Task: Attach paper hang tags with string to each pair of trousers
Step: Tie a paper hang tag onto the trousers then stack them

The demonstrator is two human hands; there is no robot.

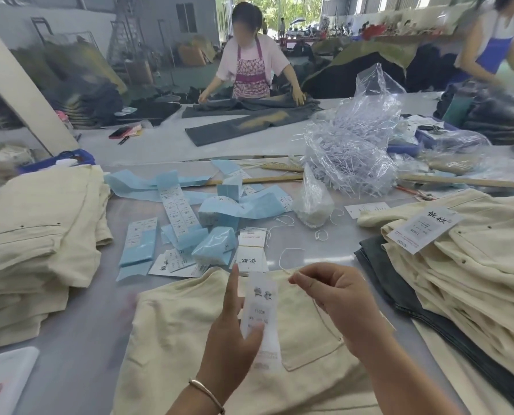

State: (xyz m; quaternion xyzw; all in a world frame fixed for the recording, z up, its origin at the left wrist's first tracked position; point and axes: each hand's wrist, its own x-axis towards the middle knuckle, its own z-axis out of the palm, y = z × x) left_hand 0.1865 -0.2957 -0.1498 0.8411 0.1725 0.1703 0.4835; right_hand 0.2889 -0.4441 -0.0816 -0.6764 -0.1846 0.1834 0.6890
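Label strips (pixel 178 209), perhaps stickers, beyond trousers (pixel 190 319).

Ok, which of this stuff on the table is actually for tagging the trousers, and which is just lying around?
For the job: tag in left hand; string pinched by right hand; trousers; spare tags; tagged stack.

Lying about: blue strips, phone, scissors, plastic bag.

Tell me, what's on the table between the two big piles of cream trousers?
In the head view, between the left pile and right pile: blue paper strips, loose hang tags and string loops.
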